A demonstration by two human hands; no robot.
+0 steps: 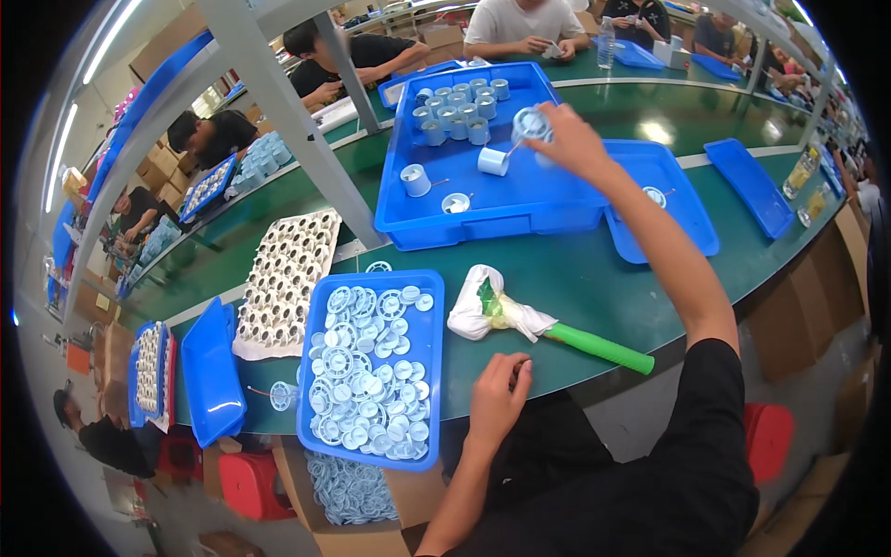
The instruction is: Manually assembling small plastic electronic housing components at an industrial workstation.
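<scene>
Pale-blue plastic spoked disc (530,126) is pinched in right fingers (556,116), left fingers (502,366) slack, half-curled.

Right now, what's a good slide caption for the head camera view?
Right hand holds a pale blue part over the large blue bin; left hand near the green-handled tool.

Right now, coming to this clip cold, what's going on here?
A person's right hand holds a pale-blue spoked round part over the large blue bin, where pale-blue cylindrical pieces stand grouped toward the far end. The left hand is loosely curled near the table edge, with nothing visible in it, close to a green-handled tool with a cloth-wrapped head. Left of that tool, a blue tray holds many loose pale-blue discs and rings.
</scene>
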